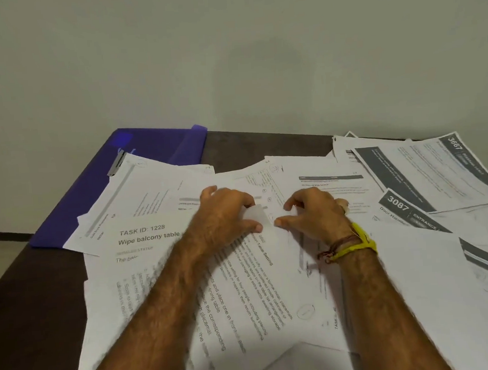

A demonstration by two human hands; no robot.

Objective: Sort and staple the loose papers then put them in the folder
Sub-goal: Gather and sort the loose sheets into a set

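Loose printed papers (159, 237) lie scattered and overlapping across most of the dark table. In the middle of the pile, my left hand (227, 212) pinches the lifted corner of a sheet (259, 216) between thumb and fingers. My right hand (314, 211), with a yellow band at the wrist, rests just to the right of that corner. Its fingers are curled and apart, pressing on the papers. A purple folder (150, 149) lies at the back left, partly under the papers. A grey metal piece (116, 164), stapler or clip, lies on the folder.
Sheets with dark grey headers (426, 172) lie at the back right. The dark table (28, 301) shows bare at the left and along the back edge (263, 143). A plain wall stands right behind the table.
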